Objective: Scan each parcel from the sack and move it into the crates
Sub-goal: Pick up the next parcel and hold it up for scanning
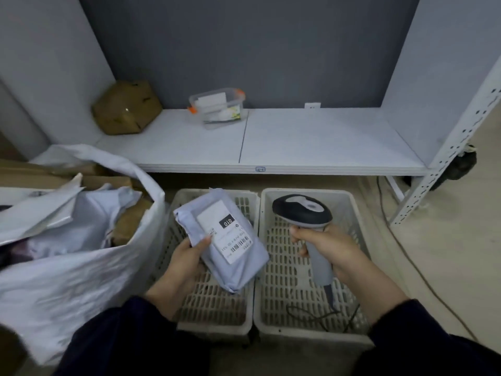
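A dark grey wall (244, 50) is standing at the far side, with pale panels (48, 63) rising left and right. A low white shelf (311, 137) is holding a brown box (127, 107) and a clear tub (217, 108). On the right, a white post with holes (447, 158) is standing on the tan floor (455, 240), where a thin cord (421, 276) is lying.

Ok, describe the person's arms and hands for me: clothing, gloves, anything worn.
The left hand and right hand are bare: no gloves, and no ring or watch shows. Both arms wear dark navy long sleeves, the left sleeve and right sleeve, plain and unmarked, ending above the wrists.
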